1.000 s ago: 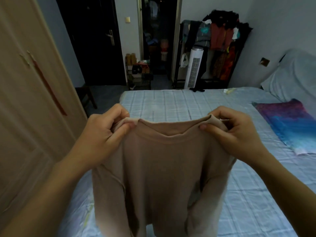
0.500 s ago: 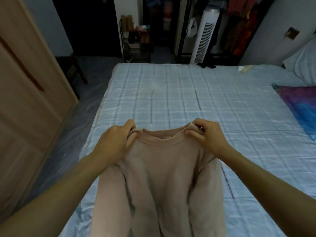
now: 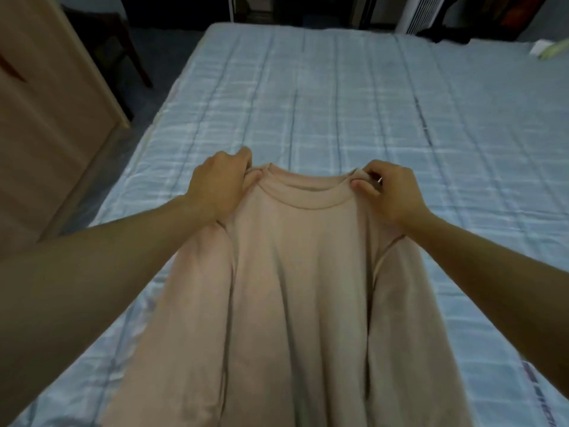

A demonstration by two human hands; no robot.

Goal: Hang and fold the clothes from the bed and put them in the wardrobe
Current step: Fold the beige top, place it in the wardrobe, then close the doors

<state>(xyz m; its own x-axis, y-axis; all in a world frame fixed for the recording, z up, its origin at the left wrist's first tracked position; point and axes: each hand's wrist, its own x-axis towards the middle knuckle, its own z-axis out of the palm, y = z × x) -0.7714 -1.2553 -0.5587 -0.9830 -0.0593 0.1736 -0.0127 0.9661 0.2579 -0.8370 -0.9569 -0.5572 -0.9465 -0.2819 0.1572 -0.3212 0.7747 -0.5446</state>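
While sweater [image 3: 295, 272] drapes bed [image 3: 338, 103], a wardrobe [image 3: 46, 118] stands left.

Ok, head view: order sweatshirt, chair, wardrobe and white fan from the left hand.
1. Sweatshirt, in the left hand's grip.
2. Wardrobe, left side.
3. Chair, beyond the wardrobe.
4. White fan, far right.

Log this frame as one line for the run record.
step: fold prep | left hand: pinches sweatshirt beside collar | right hand: pinches sweatshirt beside collar | sweatshirt: front-up over bed
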